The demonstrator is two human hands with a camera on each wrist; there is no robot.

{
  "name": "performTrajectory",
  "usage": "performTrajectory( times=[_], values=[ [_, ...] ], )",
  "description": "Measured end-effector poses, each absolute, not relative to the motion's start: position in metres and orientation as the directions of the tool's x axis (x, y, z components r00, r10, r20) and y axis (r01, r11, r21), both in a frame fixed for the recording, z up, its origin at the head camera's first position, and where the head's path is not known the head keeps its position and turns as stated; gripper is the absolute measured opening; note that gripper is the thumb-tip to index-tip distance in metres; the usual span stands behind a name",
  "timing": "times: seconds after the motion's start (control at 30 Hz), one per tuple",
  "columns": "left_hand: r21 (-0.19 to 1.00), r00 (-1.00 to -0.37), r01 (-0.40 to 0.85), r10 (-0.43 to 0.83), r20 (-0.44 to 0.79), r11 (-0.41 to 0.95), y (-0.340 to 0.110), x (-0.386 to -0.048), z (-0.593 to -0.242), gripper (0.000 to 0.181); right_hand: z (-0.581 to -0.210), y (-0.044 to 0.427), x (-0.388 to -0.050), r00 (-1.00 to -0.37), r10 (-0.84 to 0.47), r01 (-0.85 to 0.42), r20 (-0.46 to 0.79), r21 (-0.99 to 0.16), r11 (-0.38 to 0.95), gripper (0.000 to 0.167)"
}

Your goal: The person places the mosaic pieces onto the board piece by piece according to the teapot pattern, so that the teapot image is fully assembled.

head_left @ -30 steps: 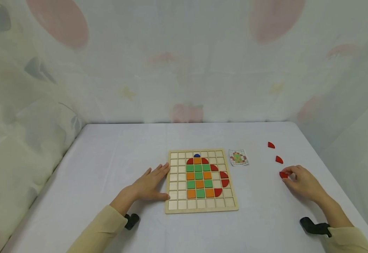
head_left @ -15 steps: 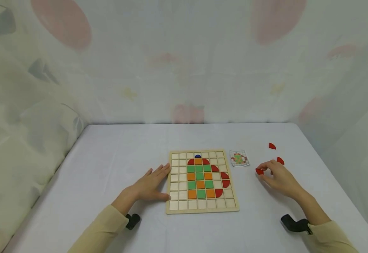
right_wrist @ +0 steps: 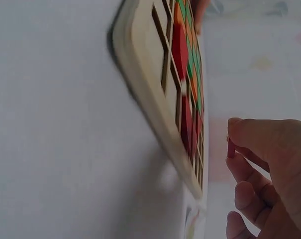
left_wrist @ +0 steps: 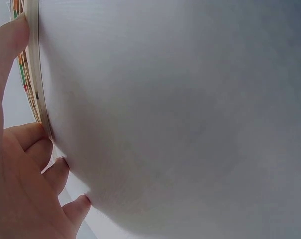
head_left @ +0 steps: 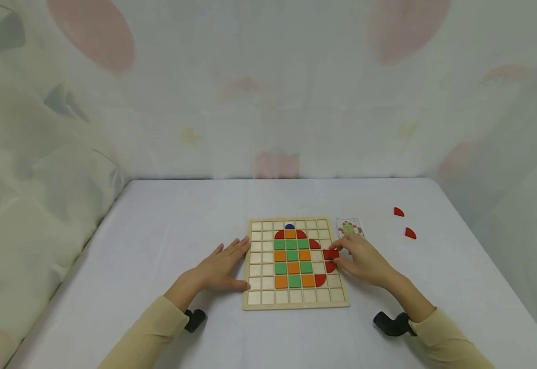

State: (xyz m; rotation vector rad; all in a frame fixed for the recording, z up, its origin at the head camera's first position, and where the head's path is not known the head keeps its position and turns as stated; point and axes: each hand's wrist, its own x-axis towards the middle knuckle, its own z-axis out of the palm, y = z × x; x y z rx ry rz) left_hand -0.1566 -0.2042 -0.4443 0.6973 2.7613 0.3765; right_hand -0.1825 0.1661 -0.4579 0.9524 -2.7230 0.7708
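Note:
A wooden grid board (head_left: 296, 307) lies flat on the table, with green, orange and red tiles and one blue piece in its cells. Along its left edge rests my left hand (head_left: 215, 269), fingers spread and thumb touching the rim; the left wrist view shows thumb and fingertips against the board's side. My right hand (head_left: 365, 259) is over the board's right edge. Between thumb and finger it pinches a red quarter-circle tile (right_wrist: 231, 148), which is above the red tiles in the right column and apart from the board in the right wrist view.
A small printed pattern card (head_left: 349, 224) lies right of the board, partly covered by my right hand. Farther right are two loose red quarter-circle tiles, one farther back (head_left: 398, 211) and one nearer (head_left: 410, 233). A patterned cloth (head_left: 268, 102) hangs behind the table.
My right hand has carried the red quarter-circle tile leftward from the loose tiles to above the board's right side. The left hand has stayed at the board's left edge.

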Motion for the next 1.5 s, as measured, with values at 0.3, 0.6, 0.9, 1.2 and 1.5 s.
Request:
performTrajectory(
  times=[0.3, 0.6, 0.9, 1.2, 1.5],
  values=[
    [0.306, -0.852, 0.414, 0.484, -0.201, 0.857, -0.206, -0.156, -0.444, 0.1, -0.462, 0.112, -0.177, -0.73, -0.619, -0.679, 0.291, -0.42, 0.603, 0.023],
    [0.319, -0.852, 0.411, 0.484, -0.199, 0.854, -0.204, -0.154, -0.442, 0.098, -0.466, 0.075, -0.168, -0.705, -0.647, -0.703, 0.29, -0.411, 0.581, 0.022],
    [0.319, -0.854, 0.409, 0.482, -0.196, 0.855, -0.204, -0.155, -0.444, 0.098, -0.461, 0.051, -0.169, -0.702, -0.649, -0.705, 0.292, -0.416, 0.575, 0.022],
    [0.32, -0.85, 0.423, 0.494, -0.184, 0.848, -0.204, -0.155, -0.445, 0.099, -0.459, 0.031, -0.169, -0.705, -0.662, -0.702, 0.255, -0.386, 0.599, 0.023],
    [0.326, -0.848, 0.43, 0.501, -0.173, 0.842, -0.203, -0.153, -0.444, 0.099, -0.463, 0.027, -0.169, -0.705, -0.67, -0.701, 0.233, -0.37, 0.61, 0.022]
  ],
)
